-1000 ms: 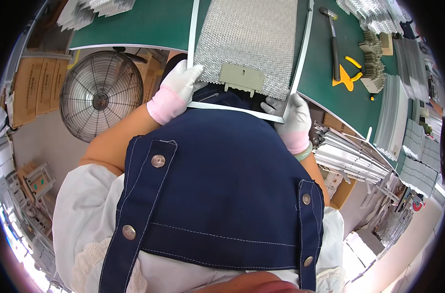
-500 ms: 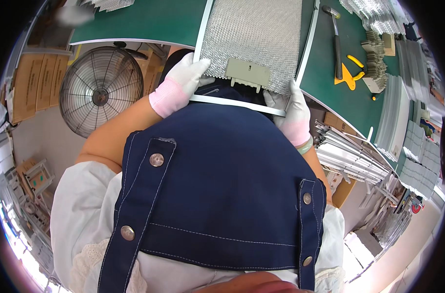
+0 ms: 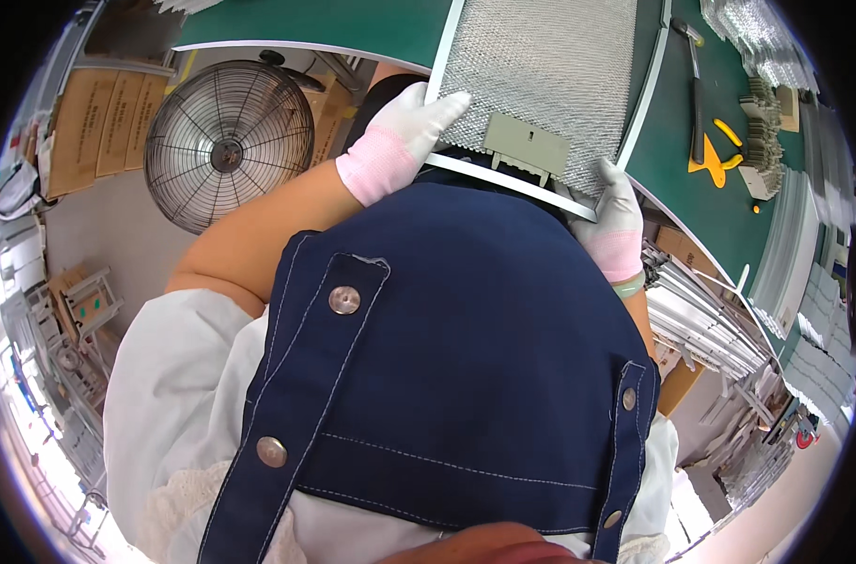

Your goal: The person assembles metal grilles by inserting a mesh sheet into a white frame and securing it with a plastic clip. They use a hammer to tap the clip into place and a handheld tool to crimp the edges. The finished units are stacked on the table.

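A silver metal mesh panel [image 3: 541, 66] lies in front of me, its near end reaching past the table edge. A grey-beige plastic piece with short prongs [image 3: 527, 146] sits on that near end. Thin white frame strips run along both sides, and a white near strip [image 3: 503, 179] crosses close to my apron. My left hand [image 3: 409, 127], in a white glove with a pink cuff, closes on the frame's left side, thumb over the mesh. My right hand [image 3: 614, 211], gloved alike, grips the near right corner; some of its fingers are hidden beneath.
On the green table [image 3: 353, 23], a hammer [image 3: 697, 103] and a yellow-orange tool [image 3: 710, 162] lie right of the frame. Beyond them are stacked beige pieces [image 3: 762, 132] and long metal strips [image 3: 790, 254]. A floor fan [image 3: 229, 150] stands at the left, near cardboard boxes [image 3: 104, 122].
The whole view has shifted, so things appear farther right. The gap between the near strip and the plastic piece has narrowed. Both hands keep their hold on the frame.
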The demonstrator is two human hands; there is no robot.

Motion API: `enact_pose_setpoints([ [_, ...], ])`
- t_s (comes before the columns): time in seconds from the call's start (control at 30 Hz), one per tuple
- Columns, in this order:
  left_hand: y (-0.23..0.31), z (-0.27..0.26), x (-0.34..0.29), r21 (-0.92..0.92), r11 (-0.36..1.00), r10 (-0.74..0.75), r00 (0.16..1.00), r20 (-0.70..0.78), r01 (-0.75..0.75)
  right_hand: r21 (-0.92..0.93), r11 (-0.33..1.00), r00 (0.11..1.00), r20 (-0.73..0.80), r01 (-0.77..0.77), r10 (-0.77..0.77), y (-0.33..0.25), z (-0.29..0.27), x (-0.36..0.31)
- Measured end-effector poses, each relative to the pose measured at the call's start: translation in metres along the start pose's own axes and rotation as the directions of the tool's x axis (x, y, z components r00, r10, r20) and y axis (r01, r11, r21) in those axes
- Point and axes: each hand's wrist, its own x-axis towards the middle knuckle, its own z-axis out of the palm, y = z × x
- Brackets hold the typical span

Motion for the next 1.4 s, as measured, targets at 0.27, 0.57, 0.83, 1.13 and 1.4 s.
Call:
enact_pose_setpoints([
  [0.27,-0.008,-0.003,0.024,-0.34,0.931,-0.109,0.99,0.085,0.131,-0.094,0.996,0.999,0.045,0.006,-0.001,-0.006,-0.01,0.005],
  [0.57,0.017,0.002,0.015,-0.352,0.907,-0.195,0.971,0.14,0.233,-0.144,0.983,0.943,0.295,-0.114,0.153,-0.013,-0.006,0.005],
  [0.83,0.006,-0.017,0.028,-0.085,0.989,-0.094,0.958,0.27,0.121,-0.106,0.987,0.97,0.197,-0.122,0.141,-0.004,-0.004,-0.002],
  [1.13,0.013,-0.004,-0.001,-0.191,0.974,-0.061,0.949,0.309,0.125,-0.252,0.937,0.92,0.249,-0.241,0.303,-0.006,-0.016,0.003],
  [1.4,0.008,-0.018,0.018,-0.041,0.99,-0.101,0.892,0.442,0.132,-0.274,0.937,0.95,0.162,-0.215,0.265,-0.007,-0.023,0.016],
])
